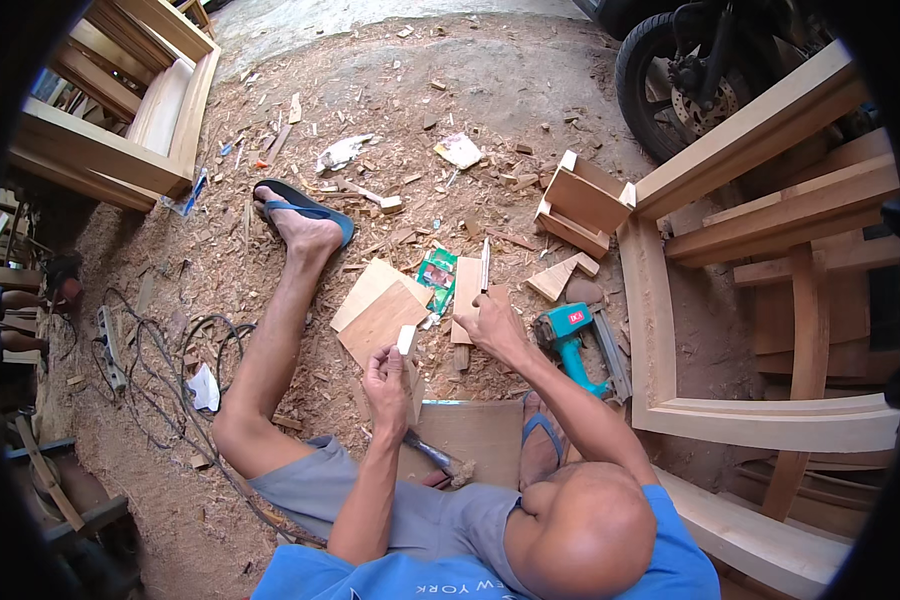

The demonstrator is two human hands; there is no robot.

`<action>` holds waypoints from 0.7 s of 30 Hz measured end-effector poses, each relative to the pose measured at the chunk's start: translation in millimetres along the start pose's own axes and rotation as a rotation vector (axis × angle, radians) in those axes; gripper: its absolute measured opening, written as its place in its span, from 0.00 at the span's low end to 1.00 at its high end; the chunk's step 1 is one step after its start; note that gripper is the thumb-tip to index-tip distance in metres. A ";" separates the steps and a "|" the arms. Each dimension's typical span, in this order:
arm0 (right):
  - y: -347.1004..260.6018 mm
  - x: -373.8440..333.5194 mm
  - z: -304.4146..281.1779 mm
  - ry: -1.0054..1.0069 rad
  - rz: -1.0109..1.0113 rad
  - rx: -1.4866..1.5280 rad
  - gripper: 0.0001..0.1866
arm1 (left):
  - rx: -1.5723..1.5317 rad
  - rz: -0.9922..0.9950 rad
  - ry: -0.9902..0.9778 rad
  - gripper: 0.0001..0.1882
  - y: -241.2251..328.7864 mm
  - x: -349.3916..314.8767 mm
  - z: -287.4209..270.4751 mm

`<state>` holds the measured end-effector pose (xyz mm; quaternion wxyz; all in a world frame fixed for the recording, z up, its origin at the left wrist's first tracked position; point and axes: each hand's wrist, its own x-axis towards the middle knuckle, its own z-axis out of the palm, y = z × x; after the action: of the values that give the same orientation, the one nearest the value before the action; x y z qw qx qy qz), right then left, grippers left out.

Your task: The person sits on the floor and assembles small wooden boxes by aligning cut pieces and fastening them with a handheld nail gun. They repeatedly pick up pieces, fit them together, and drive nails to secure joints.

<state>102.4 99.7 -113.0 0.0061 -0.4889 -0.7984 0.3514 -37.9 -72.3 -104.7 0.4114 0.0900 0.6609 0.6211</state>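
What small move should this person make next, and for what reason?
Perhaps the right hand should bring its slim object closer to the pale piece in the left hand. Each hand already holds one of them, and the two are apart, so nothing would need picking up first.

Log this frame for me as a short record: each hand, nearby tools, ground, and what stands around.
Left hand: holding a pale-ended wood piece
Right hand: holding a slim object, kind unclear
Tool by right forearm: teal nail gun
Ground: strewn with wood scraps
Right side: large wooden frame
Upper right: motorcycle wheel
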 end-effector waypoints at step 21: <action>9.6 -113.8 -135.8 0.233 -0.463 -0.066 0.35 | -0.084 -0.030 -0.496 0.29 49.2 -9.3 31.0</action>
<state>217.2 88.4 21.8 0.1622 -0.3303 -0.8939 0.2560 -30.9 -44.5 -53.2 0.5738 0.2127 0.5145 0.6006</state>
